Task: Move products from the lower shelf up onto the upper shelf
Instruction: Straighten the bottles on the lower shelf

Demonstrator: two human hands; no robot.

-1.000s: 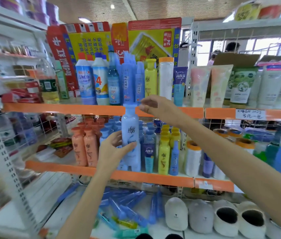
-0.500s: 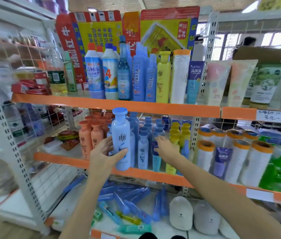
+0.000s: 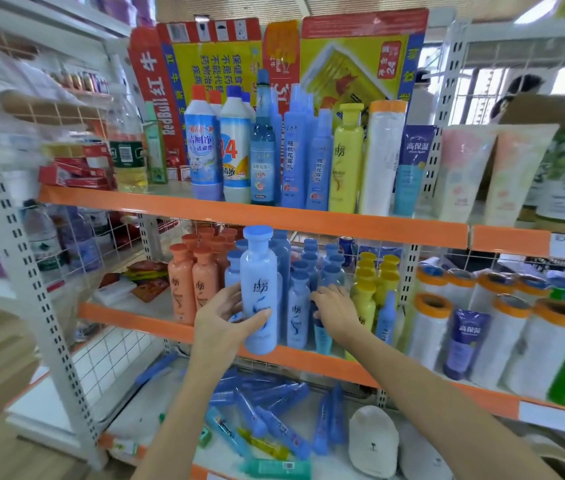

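Bottle (image 3: pixel 259 289), pale blue with a wide flat cap, is in the left hand (image 3: pixel 225 318) just in front of the lower shelf (image 3: pixel 308 362). The fingers wrap its lower half, thumb across the front, and its base hangs at the shelf's orange lip. It looks like smooth, stiff plastic, probably full and fairly weighty, so slippery is the worry. I'd judge a hold around the body's middle, below the shoulder, steadier than that low grip, with the cap too flared to pinch.

At three o'clock of it, the right hand (image 3: pixel 334 311) reaches among the smaller blue bottles (image 3: pixel 300 310). Its fingers are spread and mostly hidden behind them, so I cannot tell whether they have closed on anything.

Further back at nine o'clock stand orange bottles (image 3: pixel 193 282), at three o'clock yellow ones (image 3: pixel 364 292). At twelve o'clock the upper shelf (image 3: pixel 274 220) is crowded with tall blue and yellow bottles, so a gap there looks tight.
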